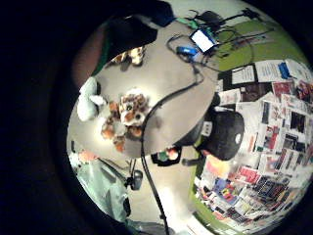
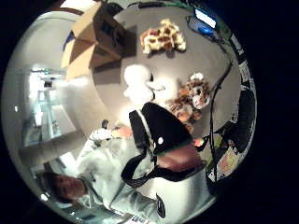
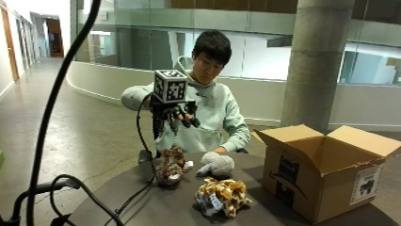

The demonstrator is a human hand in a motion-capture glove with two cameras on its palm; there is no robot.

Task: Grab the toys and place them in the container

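**Hand up high, 3 toys on the table, box empty as far as could be seen**

The gloved right hand (image 3: 177, 115) hung in the air above the round table (image 3: 156, 202), fingers relaxed and pointing down, holding nothing. All 3 toys lay on the tabletop: the tiger toy (image 3: 170, 167) almost under the hand, the white plush (image 3: 215, 165) just beside it, the giraffe toy (image 3: 222, 195) nearer the table's front edge. The cardboard box (image 3: 325, 176) stood open at the table's far side from the hand, flaps up; its inside did not show.

Risks, as a judgement: the tiger and white plush sat close together, so a drop onto 1 could snag or drag the other. A black cable (image 3: 134, 197) ran across the table next to the tiger and could catch on the fingers or get lifted with the toy. The raised flaps could block a carried toy and knock it back onto the table or off it. The other hand (image 3: 219, 150) rested behind the white plush, possibly in the way.
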